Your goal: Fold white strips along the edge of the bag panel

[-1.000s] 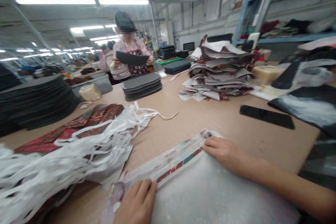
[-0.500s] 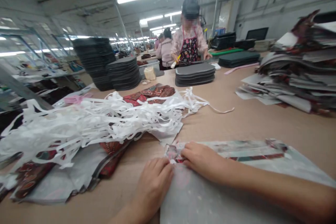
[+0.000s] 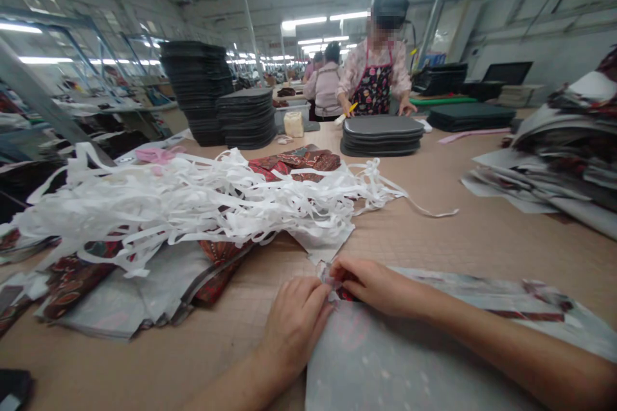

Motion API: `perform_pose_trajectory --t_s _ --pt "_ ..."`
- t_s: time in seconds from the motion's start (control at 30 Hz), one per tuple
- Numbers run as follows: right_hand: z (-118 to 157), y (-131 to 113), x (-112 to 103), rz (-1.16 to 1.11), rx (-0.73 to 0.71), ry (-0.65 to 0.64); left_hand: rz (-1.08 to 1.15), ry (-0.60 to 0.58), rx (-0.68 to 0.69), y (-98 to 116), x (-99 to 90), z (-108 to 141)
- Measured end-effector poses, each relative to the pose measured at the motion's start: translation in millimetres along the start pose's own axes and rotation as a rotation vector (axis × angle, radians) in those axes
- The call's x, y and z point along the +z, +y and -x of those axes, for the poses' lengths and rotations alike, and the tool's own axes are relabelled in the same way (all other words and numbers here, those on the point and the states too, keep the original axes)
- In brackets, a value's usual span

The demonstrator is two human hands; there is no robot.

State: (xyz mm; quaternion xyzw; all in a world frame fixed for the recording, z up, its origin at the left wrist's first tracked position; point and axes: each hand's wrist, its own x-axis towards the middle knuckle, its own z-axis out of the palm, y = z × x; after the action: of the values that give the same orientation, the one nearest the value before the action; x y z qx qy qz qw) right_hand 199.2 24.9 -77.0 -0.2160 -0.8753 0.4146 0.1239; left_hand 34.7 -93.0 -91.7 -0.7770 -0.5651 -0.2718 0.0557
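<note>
Now both hands are working at the near corner of the cloth [image 3: 395,359], which is spreading on the table [image 3: 250,340] from six to four o'clock. The right hand [image 3: 364,282] is pinching this corner narrowly between thumb and fingers. The left hand [image 3: 299,321] is lying beside it, fingers close together — whether it is gripping, I cannot tell. White strips [image 3: 193,199] are heaping at nine o'clock, pads [image 3: 380,136] are standing stacked at two o'clock, and a person [image 3: 373,77] is standing behind them.
</note>
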Motion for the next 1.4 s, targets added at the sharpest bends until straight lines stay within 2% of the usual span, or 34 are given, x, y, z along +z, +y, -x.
perform_pose_trajectory --t_s 0.2,0.4,0.53,0.67,0.83,0.93,1.1,1.4 --pt "-6.2 4.2 0.6 0.151 -0.194 -0.027 -0.095 -0.102 0.020 -0.5 4.8 4.2" --pt "-13.9 8.2 -1.7 0.222 -0.215 -0.070 -0.162 -0.185 0.064 -0.9 5.1 5.5" --pt "-19.3 6.3 -1.4 0.356 -0.231 -0.106 -0.190 -0.226 0.121 0.6 3.6 4.7" --pt "-24.8 1.0 -0.5 0.499 -0.226 -0.151 -0.211 -0.234 0.154 1.4 3.1 3.1" --pt "-31.0 -8.6 -1.0 0.565 -0.166 -0.176 -0.257 -0.304 0.142 3.9 1.3 0.4" --pt "-31.6 -11.9 -4.0 0.555 -0.108 -0.207 -0.275 -0.332 0.150 6.1 -0.5 -1.7" --pt "-29.8 -11.7 -9.5 0.453 -0.090 -0.237 -0.285 -0.374 0.150 9.4 -3.1 -4.0" --pt "-33.2 -12.0 -3.1 0.528 -0.080 -0.208 -0.274 -0.393 0.094 9.3 -0.8 -2.8"
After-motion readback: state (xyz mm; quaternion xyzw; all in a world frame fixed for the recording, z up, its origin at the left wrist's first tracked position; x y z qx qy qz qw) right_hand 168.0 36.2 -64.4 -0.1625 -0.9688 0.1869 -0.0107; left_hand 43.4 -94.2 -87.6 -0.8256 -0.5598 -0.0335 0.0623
